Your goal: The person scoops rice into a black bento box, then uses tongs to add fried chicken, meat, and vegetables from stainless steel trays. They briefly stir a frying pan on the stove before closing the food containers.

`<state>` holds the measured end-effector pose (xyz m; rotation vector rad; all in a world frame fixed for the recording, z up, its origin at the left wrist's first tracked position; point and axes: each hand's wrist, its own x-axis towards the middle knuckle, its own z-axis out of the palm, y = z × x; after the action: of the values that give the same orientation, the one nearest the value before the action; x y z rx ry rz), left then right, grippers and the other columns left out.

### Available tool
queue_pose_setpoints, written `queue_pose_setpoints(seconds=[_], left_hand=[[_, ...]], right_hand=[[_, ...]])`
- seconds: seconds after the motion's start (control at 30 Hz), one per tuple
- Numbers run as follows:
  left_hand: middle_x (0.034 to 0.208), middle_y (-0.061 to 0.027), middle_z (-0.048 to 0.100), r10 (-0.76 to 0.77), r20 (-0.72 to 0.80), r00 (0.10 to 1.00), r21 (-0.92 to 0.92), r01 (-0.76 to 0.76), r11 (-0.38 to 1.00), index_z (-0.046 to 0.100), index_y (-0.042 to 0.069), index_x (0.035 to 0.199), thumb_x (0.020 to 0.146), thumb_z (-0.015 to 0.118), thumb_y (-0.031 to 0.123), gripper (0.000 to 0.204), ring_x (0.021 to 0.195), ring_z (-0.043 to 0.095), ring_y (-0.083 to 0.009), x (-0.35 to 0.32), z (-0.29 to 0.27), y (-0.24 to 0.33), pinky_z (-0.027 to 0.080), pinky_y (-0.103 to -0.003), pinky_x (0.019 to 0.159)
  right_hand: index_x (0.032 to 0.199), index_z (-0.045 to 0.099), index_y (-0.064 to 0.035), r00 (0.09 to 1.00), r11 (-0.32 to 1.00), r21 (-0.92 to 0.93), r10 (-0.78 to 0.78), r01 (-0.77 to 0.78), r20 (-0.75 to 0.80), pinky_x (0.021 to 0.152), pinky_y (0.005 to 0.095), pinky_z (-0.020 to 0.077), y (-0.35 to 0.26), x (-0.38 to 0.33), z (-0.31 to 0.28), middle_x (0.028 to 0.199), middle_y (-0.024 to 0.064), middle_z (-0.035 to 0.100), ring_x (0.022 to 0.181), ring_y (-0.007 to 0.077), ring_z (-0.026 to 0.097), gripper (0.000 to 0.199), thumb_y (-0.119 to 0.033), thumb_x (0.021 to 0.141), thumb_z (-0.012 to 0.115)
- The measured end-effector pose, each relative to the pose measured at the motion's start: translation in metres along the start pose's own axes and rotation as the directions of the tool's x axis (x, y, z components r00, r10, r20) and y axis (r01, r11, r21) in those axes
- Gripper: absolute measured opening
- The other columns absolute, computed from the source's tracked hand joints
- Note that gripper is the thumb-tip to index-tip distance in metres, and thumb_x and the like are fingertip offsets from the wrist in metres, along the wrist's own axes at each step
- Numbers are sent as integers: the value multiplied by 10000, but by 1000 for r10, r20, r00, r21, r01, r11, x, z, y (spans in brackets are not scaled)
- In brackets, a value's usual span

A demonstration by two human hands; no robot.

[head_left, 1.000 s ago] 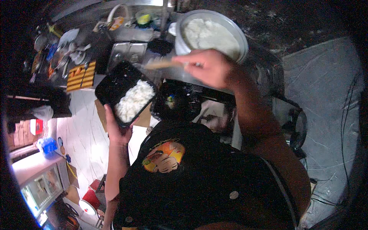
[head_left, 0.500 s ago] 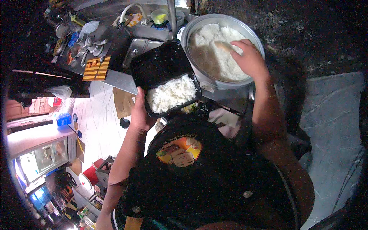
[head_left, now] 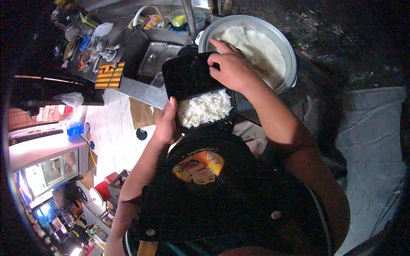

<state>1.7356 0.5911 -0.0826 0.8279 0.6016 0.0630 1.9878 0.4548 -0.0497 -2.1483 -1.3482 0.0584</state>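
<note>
My left hand grips a black food tray by its left side, thumb over the rim. White rice fills the tray's near compartment; its far part shows bare black. My right hand is over the tray's far right edge, between it and a large round pot. One finger points out to the left, while the thumb and another finger curl together. Whatever they may hold is hidden. More rice lies inside the pot, partly behind my right hand, with a brownish patch near the middle.
Left of the pot are a metal sink with steel pans and a faucet. A striped board sits on the counter near several utensils. A green bowl stands at the back. A glass-fronted cabinet is at lower left.
My right hand has moved left out of the pot to the tray's far edge. The tray, in my left hand, has shifted slightly right. The light-brown piece by my right fingers no longer shows clearly.
</note>
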Motion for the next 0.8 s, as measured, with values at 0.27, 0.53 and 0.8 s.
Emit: queue_pose_setpoints(seconds=[0.27,0.53,0.8], left_hand=[[1572,-129,504,44,-77,996,117,-35,993,337,11,1627,1083,528,598,823,1417,517,-267,11,-11,-13,409,-424,1195],[1547,-162,529,-45,-53,998,-107,39,993,360,16,1610,1057,537,647,857,1375,571,-322,3,-7,-16,469,-501,1150],[1495,-171,594,53,-49,997,-142,-60,988,444,43,1560,1084,461,643,766,1338,618,-328,0,-5,-9,476,-488,1164]], right_hand=[[872,683,-46,994,999,-45,6,-1,108,1205,457,398,7,0,0,1621,180,492,1465,396,486,102,-125,862,746],[875,657,-43,957,970,213,-50,114,-287,1159,422,439,19,4,-93,1552,193,570,1402,363,572,106,-98,857,745],[1184,742,-89,931,920,-142,363,-365,-38,1118,399,488,161,-52,-118,1472,165,627,1325,347,622,235,-157,966,685]])
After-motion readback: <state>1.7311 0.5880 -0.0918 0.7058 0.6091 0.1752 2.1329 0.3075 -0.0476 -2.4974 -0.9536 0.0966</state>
